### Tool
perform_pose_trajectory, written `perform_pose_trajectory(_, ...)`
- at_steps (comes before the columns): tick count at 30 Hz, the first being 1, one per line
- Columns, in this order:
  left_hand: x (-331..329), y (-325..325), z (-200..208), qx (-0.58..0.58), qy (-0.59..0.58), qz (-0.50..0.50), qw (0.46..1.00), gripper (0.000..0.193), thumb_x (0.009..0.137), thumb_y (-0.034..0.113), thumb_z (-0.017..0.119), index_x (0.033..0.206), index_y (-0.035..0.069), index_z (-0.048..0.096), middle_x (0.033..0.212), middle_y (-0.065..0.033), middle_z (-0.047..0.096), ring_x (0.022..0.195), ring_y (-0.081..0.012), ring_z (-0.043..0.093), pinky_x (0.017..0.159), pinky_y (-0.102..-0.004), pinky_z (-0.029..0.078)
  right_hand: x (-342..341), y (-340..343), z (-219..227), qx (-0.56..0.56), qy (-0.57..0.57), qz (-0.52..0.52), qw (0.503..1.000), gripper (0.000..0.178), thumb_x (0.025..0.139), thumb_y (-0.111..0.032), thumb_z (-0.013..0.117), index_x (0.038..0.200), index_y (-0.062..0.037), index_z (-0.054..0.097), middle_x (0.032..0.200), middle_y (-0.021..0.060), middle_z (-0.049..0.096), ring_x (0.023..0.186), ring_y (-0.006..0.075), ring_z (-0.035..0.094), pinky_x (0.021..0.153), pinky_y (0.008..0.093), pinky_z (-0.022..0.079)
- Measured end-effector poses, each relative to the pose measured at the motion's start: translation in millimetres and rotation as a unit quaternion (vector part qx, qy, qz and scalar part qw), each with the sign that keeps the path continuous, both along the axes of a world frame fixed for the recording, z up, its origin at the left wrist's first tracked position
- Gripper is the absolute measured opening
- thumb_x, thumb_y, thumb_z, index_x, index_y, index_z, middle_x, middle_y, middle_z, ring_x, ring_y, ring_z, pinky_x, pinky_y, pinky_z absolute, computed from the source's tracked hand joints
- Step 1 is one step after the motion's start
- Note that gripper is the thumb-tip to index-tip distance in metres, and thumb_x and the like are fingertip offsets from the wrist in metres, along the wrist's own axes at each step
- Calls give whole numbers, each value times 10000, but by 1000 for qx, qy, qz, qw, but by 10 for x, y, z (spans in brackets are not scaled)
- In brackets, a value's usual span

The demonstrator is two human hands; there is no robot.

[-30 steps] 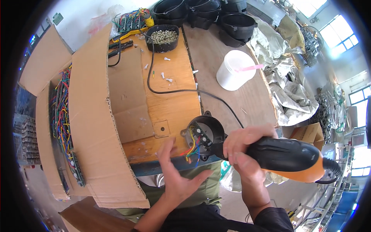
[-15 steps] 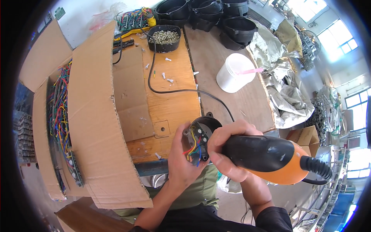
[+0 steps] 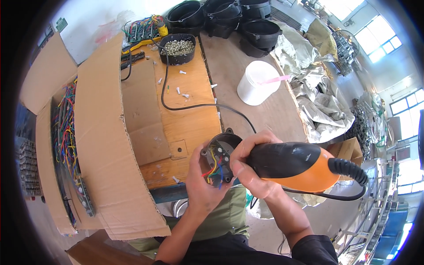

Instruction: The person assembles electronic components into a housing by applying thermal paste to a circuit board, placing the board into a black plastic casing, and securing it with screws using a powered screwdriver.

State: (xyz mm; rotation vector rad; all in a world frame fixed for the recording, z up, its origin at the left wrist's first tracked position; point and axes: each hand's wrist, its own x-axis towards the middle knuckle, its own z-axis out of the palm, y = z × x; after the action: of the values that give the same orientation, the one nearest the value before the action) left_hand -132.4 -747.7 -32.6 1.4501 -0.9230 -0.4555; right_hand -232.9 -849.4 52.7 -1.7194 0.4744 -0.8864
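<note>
My left hand (image 3: 203, 181) is wrapped round a round black housing (image 3: 229, 138) with mounting ears, held above the table's front edge. Inside it sits a circuit board (image 3: 222, 155) with red, yellow and blue wires (image 3: 214, 165). My right hand (image 3: 254, 165) grips an orange-and-black corded power tool (image 3: 291, 165) lying nearly sideways, its front end toward the housing. The tool's tip is hidden behind my right fingers, so I cannot tell whether it touches anything inside.
A tall cardboard box (image 3: 104, 132) of wired boards stands left. On the table (image 3: 190, 126) lie small white pieces, a black cord (image 3: 198, 106) and a black tub (image 3: 163, 55) of small metal parts. A white bucket (image 3: 254, 90) stands right; black housings (image 3: 260, 35) are stacked at the back.
The housing and power tool have shifted slightly left in view, as has the whole scene. The tool's rear end sits a little higher, and more of the housing's opening shows.
</note>
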Motion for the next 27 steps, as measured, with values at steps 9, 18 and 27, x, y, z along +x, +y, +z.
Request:
perform_pose_trajectory(9,-23,27,19,3,-8,9,1000,948,623,98,931,1401,26,393,1232,-156,643,1129,-280,658,943,-359,531,90,90,5,3,-18,-72,997,310,751,9,642,1015,-6,479,772,81,580,663,122,562,621,269,475)
perform_pose_trajectory(18,-98,50,48,11,-22,28,999,835,661,153,915,1329,38,427,1151,-128,663,1047,-241,674,897,-339,532,113,146,-63,55,-104,-95,988,247,778,43,598,1003,11,500,772,79,566,638,145,579,587,278,473)
perform_pose_trajectory(27,-167,513,28,-72,-113,-1,991,926,632,235,941,1342,41,379,1291,-191,524,1145,-297,584,984,-399,483,-227,582,59,20,-120,-45,992,401,802,11,699,1173,23,545,802,27,622,679,112,601,622,251,494)
